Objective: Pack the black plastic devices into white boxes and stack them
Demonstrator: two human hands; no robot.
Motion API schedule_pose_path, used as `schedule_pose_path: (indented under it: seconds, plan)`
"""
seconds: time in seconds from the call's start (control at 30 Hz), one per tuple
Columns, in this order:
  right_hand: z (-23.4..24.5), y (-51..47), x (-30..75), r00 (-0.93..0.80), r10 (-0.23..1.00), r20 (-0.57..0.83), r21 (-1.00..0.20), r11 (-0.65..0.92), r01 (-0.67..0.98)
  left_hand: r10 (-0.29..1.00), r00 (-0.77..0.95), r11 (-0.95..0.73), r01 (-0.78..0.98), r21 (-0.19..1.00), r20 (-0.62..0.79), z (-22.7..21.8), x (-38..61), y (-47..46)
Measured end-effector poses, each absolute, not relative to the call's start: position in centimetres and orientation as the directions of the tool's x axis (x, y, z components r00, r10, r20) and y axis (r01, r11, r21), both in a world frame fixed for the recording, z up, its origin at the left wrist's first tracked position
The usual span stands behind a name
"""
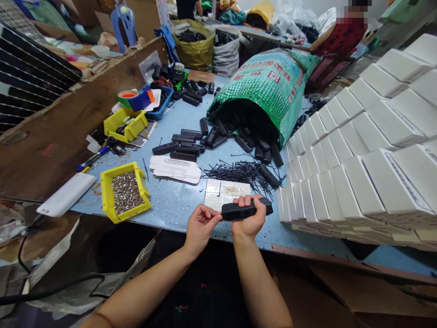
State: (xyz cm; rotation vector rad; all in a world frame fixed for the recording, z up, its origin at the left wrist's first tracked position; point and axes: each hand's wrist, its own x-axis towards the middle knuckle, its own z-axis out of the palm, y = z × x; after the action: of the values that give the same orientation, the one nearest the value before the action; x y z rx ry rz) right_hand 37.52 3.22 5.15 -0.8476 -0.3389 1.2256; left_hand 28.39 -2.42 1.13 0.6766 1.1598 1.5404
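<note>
My right hand (251,216) is wrapped round a black oblong case (235,211) with a textured surface, held level above the near edge of the table. At the case's left end, the thumb and fingers of my left hand (204,223) are pinched together. Whatever lies in that pinch is too small to make out. Just behind the case is a white shiny block (213,193) with a thin black strip on it. A heap of thin black strips (235,172) lies beyond the block, with another black case (269,175) at its right.
A green woven bag (266,82) spills black cases onto the blue table. White boxes (362,182) are stacked high on the right. On the left stand a yellow bin (106,193) of small metal parts and another yellow bin (136,125). White cards (175,168) lie mid-table. A person (344,36) sits behind.
</note>
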Motion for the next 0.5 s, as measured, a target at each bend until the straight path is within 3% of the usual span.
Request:
schedule_pose_path:
  seconds: [0.17, 0.3, 0.5]
  plan:
    - [5.2, 2.8, 37.5, 0.319, 0.946, -0.06, -0.785, 0.152, -0.601, 0.964, -0.244, -0.124, -0.074, 0.99, 0.102, 0.6, 27.7, -2.5]
    - [5.0, 2.7, 37.2, 0.335, 0.94, -0.068, -0.791, 0.154, -0.592, 0.955, -0.173, -0.211, 0.174, 0.962, 0.241, 0.3, 27.1, -2.7]
    - [4.0, 3.3, 37.2, 0.325, 0.907, -0.267, -0.686, 0.057, -0.726, 0.942, -0.235, -0.202, 0.169, 0.965, 0.238, -0.3, 27.5, -2.9]
